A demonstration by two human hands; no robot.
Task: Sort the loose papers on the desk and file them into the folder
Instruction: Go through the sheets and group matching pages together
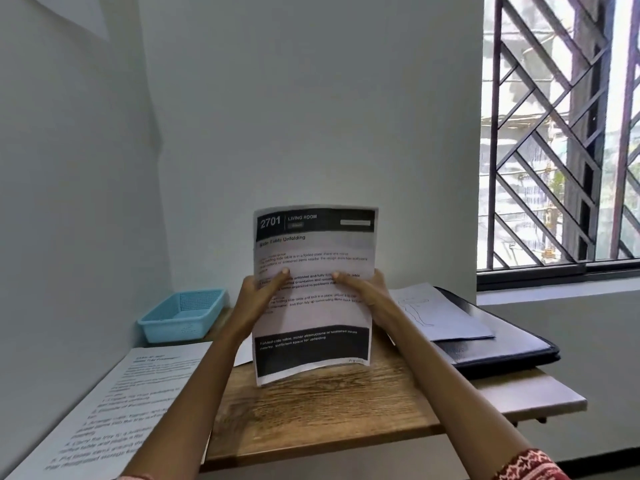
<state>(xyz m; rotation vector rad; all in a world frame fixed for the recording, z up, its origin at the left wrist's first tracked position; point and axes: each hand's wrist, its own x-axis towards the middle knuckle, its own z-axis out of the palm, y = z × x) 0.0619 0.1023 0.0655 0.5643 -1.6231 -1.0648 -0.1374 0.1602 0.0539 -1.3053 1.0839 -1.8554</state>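
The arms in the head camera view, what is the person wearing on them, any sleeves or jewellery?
Both forearms are bare down to the left hand and right hand. Only the right arm shows a sleeve edge: red fabric with a white woven pattern. No rings, watch or bracelets are visible.

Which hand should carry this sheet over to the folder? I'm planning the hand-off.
Probably the right hand. Both hands hold the printed sheet, but the black folder lies on the person's right, nearer that hand; the left hand would have to cross over.
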